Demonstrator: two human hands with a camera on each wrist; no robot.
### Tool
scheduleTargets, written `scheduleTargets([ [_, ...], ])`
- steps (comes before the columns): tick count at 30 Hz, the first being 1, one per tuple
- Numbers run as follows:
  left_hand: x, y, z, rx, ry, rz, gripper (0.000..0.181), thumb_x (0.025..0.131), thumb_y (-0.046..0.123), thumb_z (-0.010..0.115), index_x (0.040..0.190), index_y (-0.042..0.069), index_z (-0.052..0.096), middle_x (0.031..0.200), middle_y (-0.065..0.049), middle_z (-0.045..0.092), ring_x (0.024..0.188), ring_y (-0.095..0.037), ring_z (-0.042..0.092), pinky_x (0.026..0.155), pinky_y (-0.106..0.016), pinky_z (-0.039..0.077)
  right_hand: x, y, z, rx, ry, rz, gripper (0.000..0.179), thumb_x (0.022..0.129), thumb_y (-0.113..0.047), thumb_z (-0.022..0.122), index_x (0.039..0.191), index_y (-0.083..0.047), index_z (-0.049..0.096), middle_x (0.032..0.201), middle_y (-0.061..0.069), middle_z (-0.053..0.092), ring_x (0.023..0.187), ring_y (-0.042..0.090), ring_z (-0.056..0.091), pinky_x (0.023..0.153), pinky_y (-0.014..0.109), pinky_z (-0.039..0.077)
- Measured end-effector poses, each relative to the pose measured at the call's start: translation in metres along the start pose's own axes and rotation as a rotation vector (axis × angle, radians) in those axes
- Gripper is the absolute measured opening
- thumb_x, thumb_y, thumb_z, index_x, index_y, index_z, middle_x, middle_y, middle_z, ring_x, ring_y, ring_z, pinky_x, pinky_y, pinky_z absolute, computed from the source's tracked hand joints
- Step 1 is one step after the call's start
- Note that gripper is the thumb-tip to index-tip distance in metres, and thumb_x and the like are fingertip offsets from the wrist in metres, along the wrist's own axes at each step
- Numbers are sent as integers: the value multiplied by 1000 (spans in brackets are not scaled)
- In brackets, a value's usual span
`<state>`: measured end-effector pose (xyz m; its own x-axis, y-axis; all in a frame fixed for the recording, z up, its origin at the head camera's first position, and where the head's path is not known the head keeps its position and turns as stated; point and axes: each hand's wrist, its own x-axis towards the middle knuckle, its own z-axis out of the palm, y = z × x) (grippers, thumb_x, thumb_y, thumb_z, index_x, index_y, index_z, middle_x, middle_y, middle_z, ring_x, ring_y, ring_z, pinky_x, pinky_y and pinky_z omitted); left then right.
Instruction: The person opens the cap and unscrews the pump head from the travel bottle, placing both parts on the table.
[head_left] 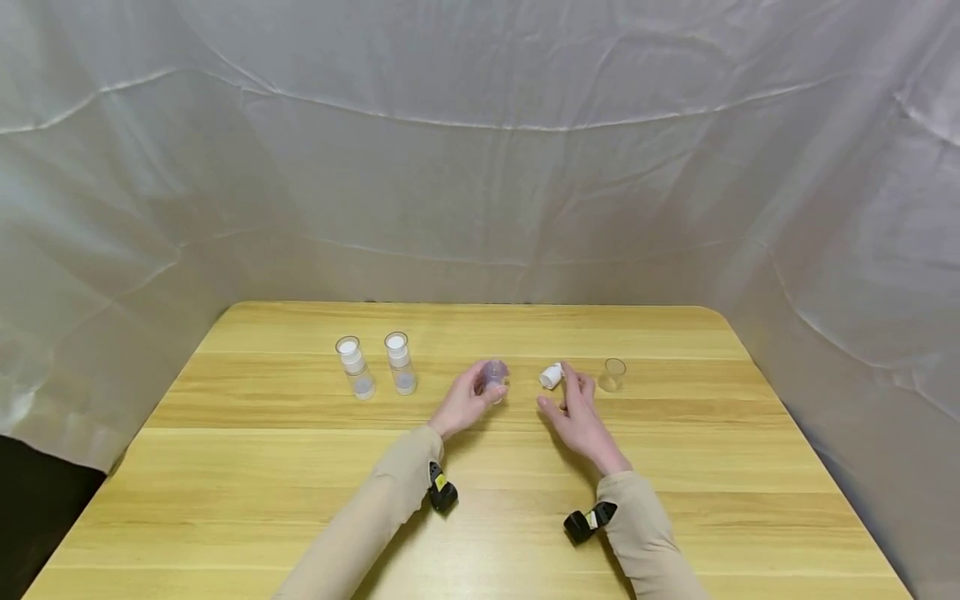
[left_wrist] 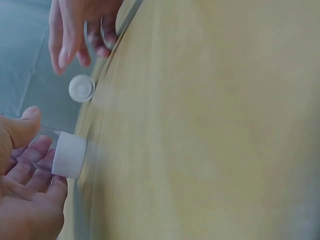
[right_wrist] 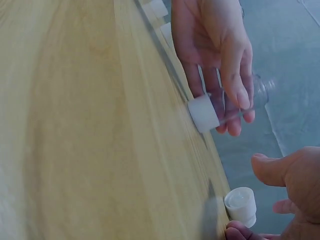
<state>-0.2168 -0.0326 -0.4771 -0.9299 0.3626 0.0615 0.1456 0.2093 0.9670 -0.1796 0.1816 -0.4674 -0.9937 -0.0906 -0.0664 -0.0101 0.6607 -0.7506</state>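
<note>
Your left hand (head_left: 467,400) grips 1 clear bottle (head_left: 495,374) with a white base; your right hand (head_left: 577,417), fingers loose, touches the white cap (head_left: 551,376) beside it.

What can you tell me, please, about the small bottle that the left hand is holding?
The small clear bottle looks like transparent plastic with a white cap at one end. It lies tilted, nearly on its side, cap end low against the wooden table. The left hand grips its body, fingers and thumb curled round it. Whether it holds anything cannot be told. It sits near mid-table, left of the right hand.
</note>
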Motion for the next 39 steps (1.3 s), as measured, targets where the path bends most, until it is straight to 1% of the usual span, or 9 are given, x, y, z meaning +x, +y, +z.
scheduleTargets([
  [5, 13, 0, -1, 4, 50, -14, 45, 99, 8, 61, 142, -2, 50, 141, -22, 59, 134, -36, 54, 118, -47, 45, -2, 1, 1, 9, 6, 5, 80, 105, -32, 54, 161, -5, 4, 158, 28, 12, 104, 25, 47, 86, 35, 50],
  [9, 19, 1, 0, 7, 88, -18, 45, 98, 6, 62, 141, 0, 51, 141, -22, 60, 134, -35, 55, 118, -46, 44, -2, 1, 1, 11, 7, -2, 80, 105, -33, 53, 161, -4, 5, 159, 28, 11, 106, 26, 47, 86, 36, 50],
  [15, 24, 2, 0, 17, 134, -23, 46, 99, 5, 61, 142, -1, 49, 140, -24, 59, 134, -37, 55, 118, -47, 44, 0, 1, 3, -3, 11, -18, 80, 104, -33, 54, 161, -3, 6, 157, 28, 14, 103, 24, 47, 82, 30, 48],
  [19, 25, 1, 1, 14, 147, -34, 54, 99, 6, 61, 149, 0, 41, 145, -26, 53, 137, -40, 51, 119, -49, 42, 0, 2, 3, -5, 11, -20, 80, 104, -33, 54, 160, -2, 7, 157, 29, 14, 102, 24, 46, 82, 29, 46],
  [22, 23, 1, 2, 10, 146, -38, 65, 97, 8, 64, 154, 3, 33, 153, -25, 45, 144, -40, 42, 125, -49, 34, 0, 3, 3, -1, 10, -13, 80, 104, -33, 54, 161, -2, 6, 158, 28, 13, 103, 24, 46, 82, 30, 46],
  [26, 16, 6, 2, 15, 145, -64, 82, 94, 16, 71, 159, 9, 22, 165, -20, 28, 152, -40, 28, 129, -50, 24, -1, 3, 1, 8, 3, 2, 81, 104, -35, 54, 161, -4, 5, 159, 27, 11, 104, 24, 45, 82, 29, 46],
  [30, 8, 14, 5, 18, 162, -81, 92, 92, 21, 74, 162, 15, 15, 169, -15, 17, 155, -40, 20, 128, -58, 20, -2, 3, 0, 10, -6, 2, 82, 104, -36, 53, 161, -4, 4, 159, 26, 11, 104, 23, 45, 82, 29, 46],
  [34, -1, 20, 9, 40, 178, -40, 95, 91, 23, 74, 162, 17, 12, 170, -15, 16, 155, -41, 19, 125, -65, 19, -3, 4, 0, 7, -6, 3, 81, 105, -37, 53, 161, -4, 4, 159, 27, 11, 105, 24, 45, 84, 32, 48],
  [39, -10, 26, 13, 75, 192, 23, 96, 92, 26, 73, 163, 20, 9, 171, -7, 13, 157, -33, 17, 127, -62, 17, -2, 3, 2, 3, -5, 3, 81, 104, -35, 54, 161, -4, 6, 159, 27, 12, 105, 24, 45, 84, 32, 48],
])
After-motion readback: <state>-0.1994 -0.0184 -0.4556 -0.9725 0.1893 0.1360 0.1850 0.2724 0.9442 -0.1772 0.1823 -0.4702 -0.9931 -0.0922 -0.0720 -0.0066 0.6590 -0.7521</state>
